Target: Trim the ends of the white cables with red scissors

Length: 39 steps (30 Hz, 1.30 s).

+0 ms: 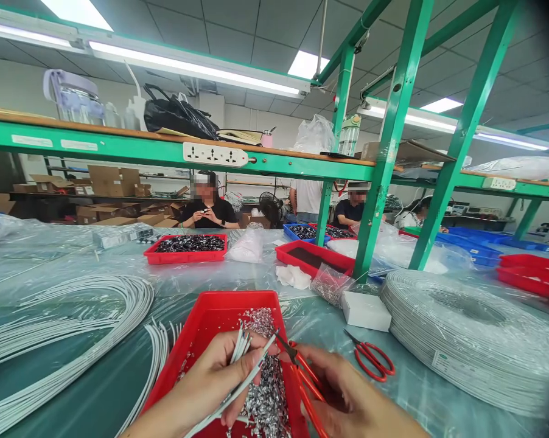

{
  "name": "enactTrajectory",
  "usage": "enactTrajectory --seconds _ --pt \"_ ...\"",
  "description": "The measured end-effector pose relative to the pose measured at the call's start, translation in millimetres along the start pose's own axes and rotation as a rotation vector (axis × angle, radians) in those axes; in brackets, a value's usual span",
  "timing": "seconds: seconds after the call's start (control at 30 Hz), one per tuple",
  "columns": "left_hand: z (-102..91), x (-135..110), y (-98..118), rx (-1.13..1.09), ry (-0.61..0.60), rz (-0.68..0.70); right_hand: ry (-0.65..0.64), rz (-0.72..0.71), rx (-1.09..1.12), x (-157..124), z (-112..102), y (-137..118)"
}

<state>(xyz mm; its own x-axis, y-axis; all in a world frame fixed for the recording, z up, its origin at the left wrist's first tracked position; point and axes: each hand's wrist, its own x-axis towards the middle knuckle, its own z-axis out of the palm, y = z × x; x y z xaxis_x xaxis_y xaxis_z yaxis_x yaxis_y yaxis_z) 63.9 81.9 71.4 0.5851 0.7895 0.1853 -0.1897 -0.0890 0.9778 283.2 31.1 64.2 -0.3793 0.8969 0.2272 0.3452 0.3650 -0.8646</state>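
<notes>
My left hand is closed around several thin white cables, whose cut ends stick up past the thumb. One cable slants out to the right, its end near the dark jaws of the red-handled pliers. My right hand wraps round the handles of the pliers. Whether the jaws touch the cable I cannot tell. Both hands are over a red tray holding a heap of small shiny silver pieces. Red-handled scissors lie on the table to the right of the tray.
Looped white cables spread on the left. A large wrapped cable coil and a white box stand right. Behind are a red tray of dark parts, green posts and a shelf. Several people sit across the table.
</notes>
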Motion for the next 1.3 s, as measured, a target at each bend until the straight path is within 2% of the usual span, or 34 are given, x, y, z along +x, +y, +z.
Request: enactTrajectory --seconds 0.13,0.27,0.37,0.47,0.57,0.7,0.8,0.97,1.3 --pt "4.2 0 -4 0.018 0.057 0.04 0.013 -0.022 -0.028 0 0 8" --pt "5.9 0 -3 -0.015 0.067 0.099 0.033 -0.032 -0.142 0 -2 3" --pt "4.8 0 -1 -0.133 0.039 0.044 0.044 -0.047 -0.251 -1 -7 2" --pt "5.5 -1 2 -0.228 0.005 -0.04 0.047 -0.089 -0.269 -2 -11 8" --pt "8.7 -2 4 -0.176 0.026 -0.013 0.101 -0.154 -0.068 2 -5 13" --pt "13.5 -2 2 -0.049 0.074 0.052 0.259 -0.106 0.353 20 15 5" --pt "16.0 -1 -1 0.026 0.077 0.05 0.354 -0.099 0.505 35 30 -7" --pt "20.5 -2 -3 0.136 0.136 0.081 0.44 -0.079 0.553 46 37 -21" --pt "31.7 -5 4 0.263 0.282 0.099 0.474 -0.096 0.505 44 35 -28"
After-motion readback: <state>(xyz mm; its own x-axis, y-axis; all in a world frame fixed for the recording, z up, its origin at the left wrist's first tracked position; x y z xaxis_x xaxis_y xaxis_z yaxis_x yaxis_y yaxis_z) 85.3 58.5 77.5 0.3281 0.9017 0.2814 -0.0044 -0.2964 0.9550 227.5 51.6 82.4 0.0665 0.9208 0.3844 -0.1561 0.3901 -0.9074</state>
